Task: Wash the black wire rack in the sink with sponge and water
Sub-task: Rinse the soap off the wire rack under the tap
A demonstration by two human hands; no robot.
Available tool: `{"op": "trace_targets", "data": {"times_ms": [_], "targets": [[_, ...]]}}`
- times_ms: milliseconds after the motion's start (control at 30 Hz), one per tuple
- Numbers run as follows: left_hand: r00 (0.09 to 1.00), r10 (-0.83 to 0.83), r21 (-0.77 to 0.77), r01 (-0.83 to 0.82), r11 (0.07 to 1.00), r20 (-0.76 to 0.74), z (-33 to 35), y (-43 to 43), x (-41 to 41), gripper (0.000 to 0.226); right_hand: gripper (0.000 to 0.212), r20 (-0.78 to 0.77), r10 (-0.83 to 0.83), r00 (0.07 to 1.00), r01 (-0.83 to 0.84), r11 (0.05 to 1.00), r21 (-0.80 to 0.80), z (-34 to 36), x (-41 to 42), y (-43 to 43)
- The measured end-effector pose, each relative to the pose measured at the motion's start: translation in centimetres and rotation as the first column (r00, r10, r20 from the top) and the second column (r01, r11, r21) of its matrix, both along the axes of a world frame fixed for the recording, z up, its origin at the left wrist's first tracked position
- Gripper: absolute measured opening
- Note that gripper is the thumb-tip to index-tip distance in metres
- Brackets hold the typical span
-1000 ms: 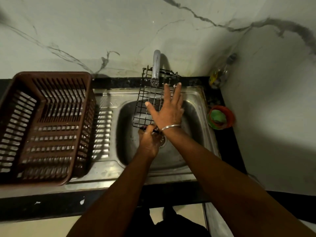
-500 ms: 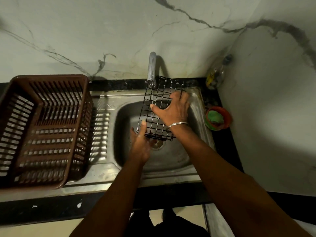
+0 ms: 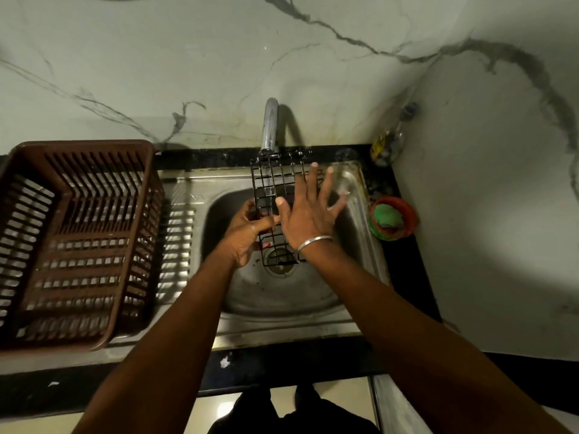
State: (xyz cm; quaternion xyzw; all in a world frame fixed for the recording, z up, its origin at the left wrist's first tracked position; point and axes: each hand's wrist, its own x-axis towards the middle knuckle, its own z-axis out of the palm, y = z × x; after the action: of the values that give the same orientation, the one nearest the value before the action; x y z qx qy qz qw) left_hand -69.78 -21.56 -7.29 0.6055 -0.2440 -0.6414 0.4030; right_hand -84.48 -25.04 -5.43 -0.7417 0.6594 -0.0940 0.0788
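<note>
The black wire rack [image 3: 272,180] stands tilted over the steel sink [image 3: 282,296], its top edge right under the tap [image 3: 269,126]. My left hand [image 3: 247,233] grips the rack's left side near the lower part, fingers curled round the wires. My right hand [image 3: 308,214] lies flat against the rack's face with fingers straight and spread. A silver bangle sits on that wrist. A green sponge [image 3: 386,216] rests in a red bowl [image 3: 407,214] on the counter to the right of the sink. Whether water runs from the tap is hard to tell.
A brown plastic dish basket [image 3: 75,239] sits on the sink's drainboard at left. A bottle [image 3: 387,145] stands in the back right corner by the marble wall. The sink drain [image 3: 280,266] shows below the rack. The black counter edge runs along the front.
The rack has been turned more upright and raised toward the tap. My right hand went from curled on the rack to flat with spread fingers. My left hand shifted up onto the rack's left side.
</note>
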Motion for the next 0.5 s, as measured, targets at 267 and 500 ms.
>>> {"op": "trace_targets", "data": {"times_ms": [267,500], "targets": [[0.998,0.058,-0.034,-0.059,0.998,-0.019,-0.5,0.6,0.8,0.098,0.072,0.026,0.373,0.927,-0.371,0.927,-0.056,-2.1,0.4,0.5],[0.997,0.075,-0.023,-0.076,0.997,-0.026,-1.7,0.4,1.3,0.103,0.079,-0.105,0.508,0.855,-0.512,0.859,-0.012,-2.2,-0.9,-1.3]]}}
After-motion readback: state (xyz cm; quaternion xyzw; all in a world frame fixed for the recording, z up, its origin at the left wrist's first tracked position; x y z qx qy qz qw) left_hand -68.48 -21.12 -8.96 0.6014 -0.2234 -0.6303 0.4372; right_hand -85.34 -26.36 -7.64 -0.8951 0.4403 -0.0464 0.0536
